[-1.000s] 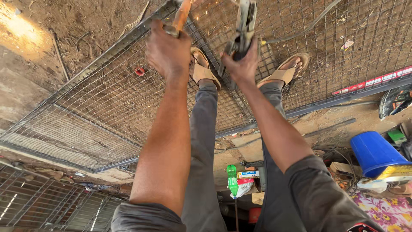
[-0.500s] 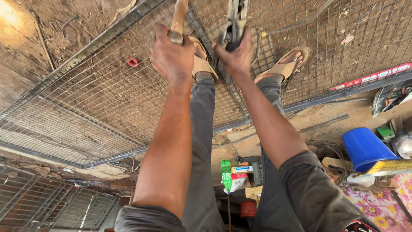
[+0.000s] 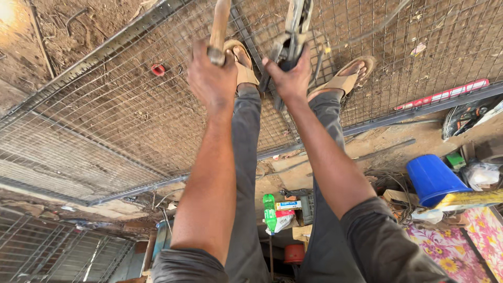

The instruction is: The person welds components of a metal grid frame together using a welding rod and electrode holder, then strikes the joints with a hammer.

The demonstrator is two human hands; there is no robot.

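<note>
Both arms stretched forward — left hand (image 3: 212, 78) fingers gripping wooden handle (image 3: 220, 23), right hand (image 3: 289, 78) clasping metal tool (image 3: 296, 21).

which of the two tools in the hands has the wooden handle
The one in the left hand: a wooden handle, round and tan. The tool gripped by the right hand is grey metal with dark grips, held over the wire mesh panel.

The person wears dark grey sleeves (image 3: 387, 246) pushed up above the elbows, grey trousers (image 3: 246, 157), and tan sandals (image 3: 343, 81), perhaps of leather; both forearms are bare.
</note>
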